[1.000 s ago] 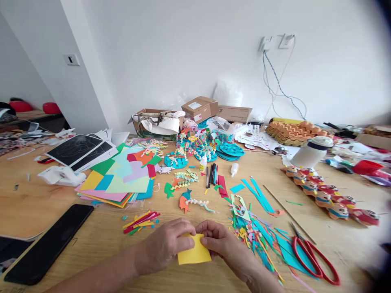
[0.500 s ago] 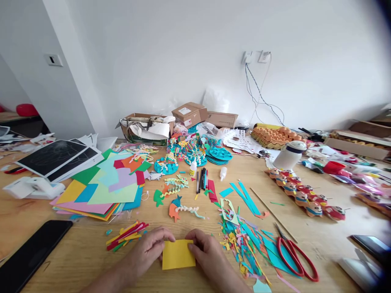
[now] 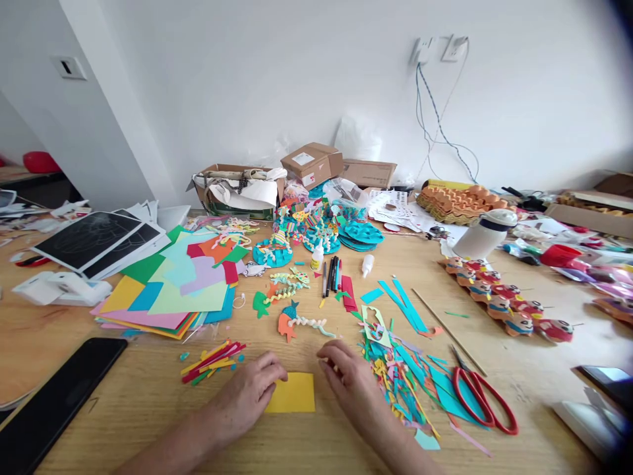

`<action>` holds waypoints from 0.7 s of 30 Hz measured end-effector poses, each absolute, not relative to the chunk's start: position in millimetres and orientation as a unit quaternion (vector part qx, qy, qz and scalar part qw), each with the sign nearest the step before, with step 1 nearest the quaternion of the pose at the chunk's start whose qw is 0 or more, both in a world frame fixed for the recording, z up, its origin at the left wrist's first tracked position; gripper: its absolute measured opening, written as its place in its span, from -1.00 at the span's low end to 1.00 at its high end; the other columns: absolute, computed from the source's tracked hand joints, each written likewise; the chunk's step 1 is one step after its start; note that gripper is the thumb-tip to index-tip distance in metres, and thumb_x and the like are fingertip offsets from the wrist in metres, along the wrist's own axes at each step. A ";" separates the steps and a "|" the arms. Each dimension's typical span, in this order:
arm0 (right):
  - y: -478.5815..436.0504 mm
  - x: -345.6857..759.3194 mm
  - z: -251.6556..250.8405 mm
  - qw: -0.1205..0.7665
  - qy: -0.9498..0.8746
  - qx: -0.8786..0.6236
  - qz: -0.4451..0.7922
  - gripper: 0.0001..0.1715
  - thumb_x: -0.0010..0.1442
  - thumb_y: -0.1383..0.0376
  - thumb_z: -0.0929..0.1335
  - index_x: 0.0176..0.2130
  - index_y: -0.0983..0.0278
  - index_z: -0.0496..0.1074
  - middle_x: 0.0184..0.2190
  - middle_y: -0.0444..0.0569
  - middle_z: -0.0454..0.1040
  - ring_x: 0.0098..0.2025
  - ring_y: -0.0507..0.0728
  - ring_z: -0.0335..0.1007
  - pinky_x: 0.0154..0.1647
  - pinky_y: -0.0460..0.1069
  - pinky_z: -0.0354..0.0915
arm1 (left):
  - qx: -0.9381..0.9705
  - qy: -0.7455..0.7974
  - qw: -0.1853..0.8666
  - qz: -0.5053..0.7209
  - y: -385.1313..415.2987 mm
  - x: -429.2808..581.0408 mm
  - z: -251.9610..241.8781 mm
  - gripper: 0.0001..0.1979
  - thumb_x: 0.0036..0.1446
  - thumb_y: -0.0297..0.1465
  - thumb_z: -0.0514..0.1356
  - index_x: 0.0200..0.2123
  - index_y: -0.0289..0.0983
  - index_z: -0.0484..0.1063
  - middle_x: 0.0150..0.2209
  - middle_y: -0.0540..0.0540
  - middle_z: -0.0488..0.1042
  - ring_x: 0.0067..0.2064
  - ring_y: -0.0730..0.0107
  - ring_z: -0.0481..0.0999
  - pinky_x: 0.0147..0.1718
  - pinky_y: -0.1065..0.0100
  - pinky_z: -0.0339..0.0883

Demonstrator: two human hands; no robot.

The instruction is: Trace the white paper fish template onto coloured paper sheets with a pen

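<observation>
A small yellow paper rectangle [image 3: 295, 393] lies on the wooden table in front of me. My left hand [image 3: 258, 386] is at its left edge, fingers bent and closed on that side and covering it. Just right of the paper, not touching it, my right hand [image 3: 349, 375] has its fingers loosely curved and apart, with nothing in them. Thin strips of coloured paper [image 3: 213, 363] lie left of my left hand. Beyond my hands sits an orange and blue paper fish [image 3: 287, 323] with a twisted tail. Paper scraps [image 3: 400, 382] are heaped beside my right hand.
Red-handled scissors [image 3: 482, 399] and a thin wooden stick [image 3: 448, 330] lie at the right. Pens [image 3: 332, 276] and a glue bottle [image 3: 317, 256] are farther back. Coloured sheets [image 3: 185, 297] are stacked at left, near a black phone-like slab [image 3: 64, 402]. Painted egg-carton figures [image 3: 504, 303] stand at right.
My right hand has let go of the yellow paper and moved off to the right. My left hand has shifted over the paper's left part. The view has tilted down slightly.
</observation>
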State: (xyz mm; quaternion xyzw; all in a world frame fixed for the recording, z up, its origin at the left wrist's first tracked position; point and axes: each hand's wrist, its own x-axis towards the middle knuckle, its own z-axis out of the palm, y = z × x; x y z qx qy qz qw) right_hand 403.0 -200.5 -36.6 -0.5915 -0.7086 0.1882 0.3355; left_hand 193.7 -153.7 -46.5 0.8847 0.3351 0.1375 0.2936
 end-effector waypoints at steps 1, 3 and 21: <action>-196.8 408.2 -30.2 0.321 -0.715 -0.598 0.168 -0.78 0.16 0.44 0.19 -0.32 0.28 0.39 -0.34 -0.01 0.42 -0.35 0.05 0.36 -0.35 -0.09 0.25 | 0.888 0.331 0.289 0.133 -153.9 193.7 -44.9 -0.64 0.00 -0.71 -0.05 -0.26 -0.24 0.38 -0.24 -0.04 0.38 -0.23 0.45 0.40 -0.23 0.45 0.28; -186.7 416.1 -16.3 0.281 -0.727 -0.612 0.133 -0.78 0.15 0.45 0.20 -0.27 0.28 0.39 -0.30 0.00 0.43 -0.29 0.08 0.37 -0.30 -0.07 0.25 | 0.894 0.329 0.276 0.126 -154.4 194.1 -41.4 -0.69 0.06 -0.66 -0.04 -0.25 -0.24 0.38 -0.23 -0.05 0.38 -0.21 0.43 0.40 -0.21 0.41 0.29; -120.4 406.6 -19.6 0.046 -0.733 -0.676 0.061 -0.80 0.20 0.37 0.18 -0.30 0.28 0.38 -0.29 0.00 0.43 -0.26 0.06 0.35 -0.38 -0.09 0.08 | 0.902 0.308 0.228 0.196 -152.8 196.6 -35.8 -0.61 0.02 -0.69 -0.11 -0.20 -0.26 0.36 -0.20 -0.09 0.38 -0.14 0.40 0.37 -0.14 0.38 0.30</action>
